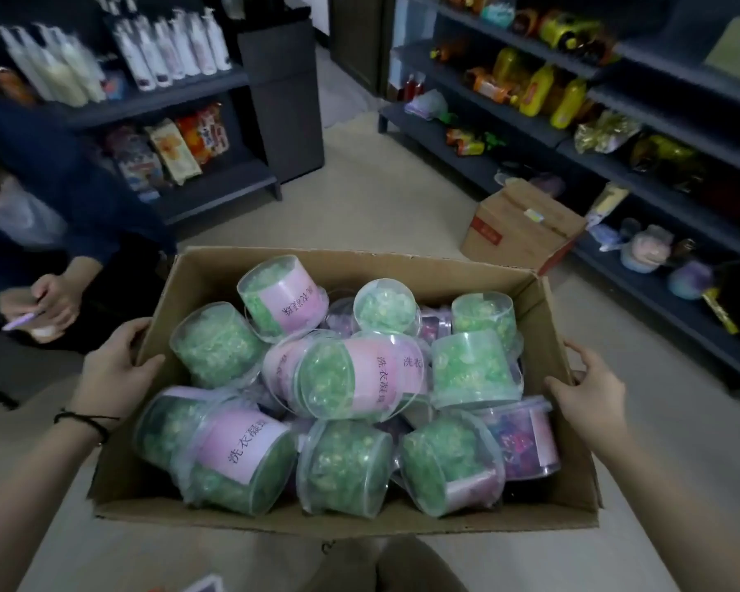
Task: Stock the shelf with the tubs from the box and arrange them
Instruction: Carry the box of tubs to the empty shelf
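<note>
The left hand [114,365] grips the left wall of the open cardboard box [342,517], and the right hand [590,388] grips its right wall, thumbs over the rim. The tubs [338,373], clear with green content and pink labels, lie piled inside the box. Dark shelves [641,194] with goods stand at the right.

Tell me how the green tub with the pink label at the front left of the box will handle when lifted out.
The tub looks rigid, clear and smooth, so possibly slippery. Packed full of green beads, it is probably heavy for its size. Round and lying on its side, it would likely roll if set down that way.
</note>
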`<state>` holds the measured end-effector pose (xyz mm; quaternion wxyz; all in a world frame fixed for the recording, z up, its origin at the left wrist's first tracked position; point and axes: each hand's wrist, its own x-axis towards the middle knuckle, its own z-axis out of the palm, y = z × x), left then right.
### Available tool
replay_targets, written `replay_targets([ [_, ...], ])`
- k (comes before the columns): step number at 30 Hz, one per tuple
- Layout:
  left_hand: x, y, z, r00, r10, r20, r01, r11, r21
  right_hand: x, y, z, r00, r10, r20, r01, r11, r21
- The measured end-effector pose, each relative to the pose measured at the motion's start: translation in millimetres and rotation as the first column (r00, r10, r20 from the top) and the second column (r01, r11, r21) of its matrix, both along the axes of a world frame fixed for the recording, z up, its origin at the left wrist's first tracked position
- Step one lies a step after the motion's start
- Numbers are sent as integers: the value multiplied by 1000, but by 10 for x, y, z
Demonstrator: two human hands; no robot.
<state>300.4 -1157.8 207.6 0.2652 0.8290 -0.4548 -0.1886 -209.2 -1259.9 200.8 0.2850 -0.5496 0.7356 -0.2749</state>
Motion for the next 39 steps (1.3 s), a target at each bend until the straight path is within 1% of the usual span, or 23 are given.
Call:
replay_targets([
  [5,-44,-1379,130,993,-119,26,119,993,-14,-39,-765,23,994,-114,-5,114,993,29],
  [8,-95,-2169,108,986,-164,40,164,986,-6,-133,-1270,-55,981,-192,-12,192,980,58],
  [11,-164,-2935,13,972,-227,64,227,974,10,-242,-1807,-153,973,-230,-11,231,971,63],
  [14,-306,-3636,-63,970,-234,68,233,972,20,-382,-2420,-192,967,-253,-11,253,964,83],
  [17,-469,-4283,-91,966,-249,63,250,968,-2,-502,-2966,-189,957,-288,-15,288,953,88],
  [21,-634,-5097,-72,965,-260,44,259,966,13,-647,-3695,-137,949,-311,-56,316,943,103],
  [26,-710,-6132,-82,951,-306,56,305,952,18,-720,-4522,-119,941,-330,-79,337,937,93],
  [30,-694,-7026,-206,944,-328,24,328,944,28,-711,-5223,-186,927,-365,-84,371,925,79],
  [33,-663,-7762,-286,929,-370,3,369,929,38,-648,-5738,-250,911,-407,-57,411,907,92],
  [39,-742,-9238,-237,881,-469,62,466,883,66,-599,-6685,-405,850,-527,-23,526,843,109],
])
